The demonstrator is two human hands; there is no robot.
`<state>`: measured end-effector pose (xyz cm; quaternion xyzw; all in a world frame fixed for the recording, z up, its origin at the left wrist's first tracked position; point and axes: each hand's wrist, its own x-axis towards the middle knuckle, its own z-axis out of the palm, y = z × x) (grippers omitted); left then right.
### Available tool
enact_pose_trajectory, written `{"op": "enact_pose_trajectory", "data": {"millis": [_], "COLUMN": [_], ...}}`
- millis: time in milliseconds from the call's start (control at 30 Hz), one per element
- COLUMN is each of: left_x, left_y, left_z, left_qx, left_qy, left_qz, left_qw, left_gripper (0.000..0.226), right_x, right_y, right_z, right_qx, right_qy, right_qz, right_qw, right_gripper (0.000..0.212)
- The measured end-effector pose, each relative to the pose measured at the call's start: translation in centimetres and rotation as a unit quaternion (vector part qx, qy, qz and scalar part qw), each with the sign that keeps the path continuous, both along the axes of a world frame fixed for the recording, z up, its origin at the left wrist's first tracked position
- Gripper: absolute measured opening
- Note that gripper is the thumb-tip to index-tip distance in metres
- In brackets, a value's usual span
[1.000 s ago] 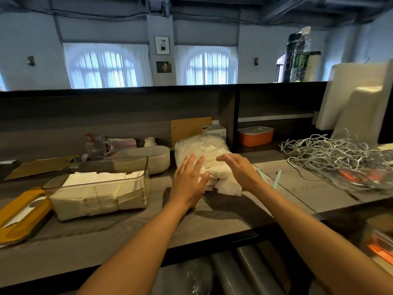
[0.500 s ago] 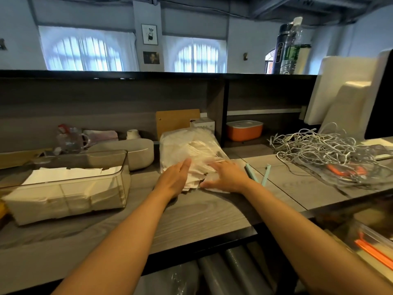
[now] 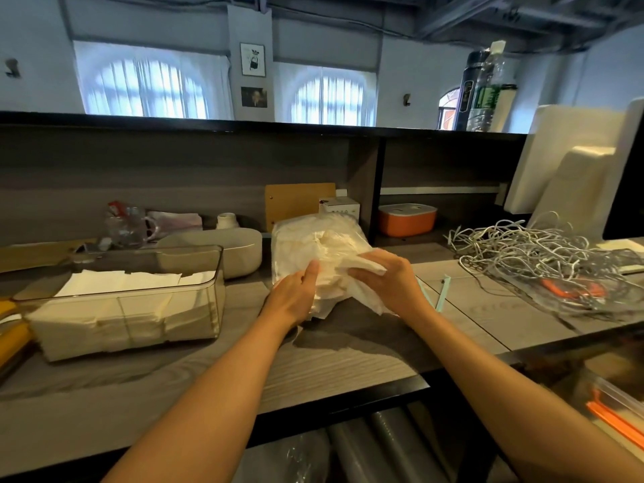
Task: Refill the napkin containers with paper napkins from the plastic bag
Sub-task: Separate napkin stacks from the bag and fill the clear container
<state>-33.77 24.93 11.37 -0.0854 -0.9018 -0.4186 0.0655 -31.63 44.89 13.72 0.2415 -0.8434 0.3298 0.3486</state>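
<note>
- Two forearms are extended over the grey wood-grain counter [image 3: 331, 364].
- The near end of one plastic bag [image 3: 310, 238] of paper napkins [image 3: 334, 284] is gripped by the left hand [image 3: 296, 294], thumb on top.
- A napkin wad at the bag's mouth is clutched by the right hand [image 3: 386, 284], fingers curled.
- One clear napkin container [image 3: 209, 284], partly filled, is seen left.
- Further back, one orange lidded box [image 3: 406, 221] and one tangled white cable heap [image 3: 533, 249] are seen.
- No writing can be read.

**Both hands on napkin bag**

Left hand [image 3: 296, 298] and right hand [image 3: 385, 280] grip the plastic bag [image 3: 313, 242] of napkins at its near end, on the grey counter [image 3: 331, 364]. Clear container [image 3: 132, 301], left of bag, holds stacked napkins. Tangled white cable [image 3: 529, 249] lies right.
</note>
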Motion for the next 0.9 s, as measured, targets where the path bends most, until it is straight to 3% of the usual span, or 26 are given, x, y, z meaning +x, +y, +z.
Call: {"op": "enact_pose_trajectory", "data": {"millis": [67,200,333,433,533,600,733,900], "left_x": [0.0,0.2,0.7,1.0,1.0,0.9,0.7,0.1], "left_y": [0.0,-0.4,-0.7,-0.7,-1.3,-1.4,-1.1,-0.9], "left_z": [0.1,0.7,0.6,1.7,2.7,2.8,3.0,3.0], "left_qx": [0.018,0.129,0.266,0.417,0.553,0.574,0.514,0.401], "left_qy": [-0.006,0.038,0.027,0.027,-0.010,-0.051,-0.139,-0.132], "left_qz": [0.008,0.007,-0.025,-0.026,-0.073,-0.104,-0.096,-0.105], "left_qw": [1.000,0.991,0.963,0.908,0.830,0.810,0.841,0.900], "left_gripper": [0.087,0.101,0.068,0.063,0.074,0.081,0.069,0.040], "right_x": [0.9,2.3,2.2,0.7,-1.4,-2.7,-5.3,-6.2], "right_y": [-0.4,-2.4,-4.4,-6.1,-7.8,-8.3,-7.7,-7.0], "right_z": [0.9,4.4,8.6,10.1,8.7,6.8,3.5,2.9], "right_qx": [-0.110,-0.326,-0.420,-0.476,-0.464,-0.420,-0.386,-0.378], "right_qy": [-0.064,-0.179,-0.325,-0.391,-0.445,-0.484,-0.538,-0.546], "right_qz": [0.038,0.107,0.214,0.200,0.135,0.084,0.036,0.031], "right_qw": [0.991,0.922,0.820,0.762,0.754,0.763,0.748,0.747], "right_gripper": [0.005,0.005,0.020,0.027,0.030,0.045,0.101,0.097]}}
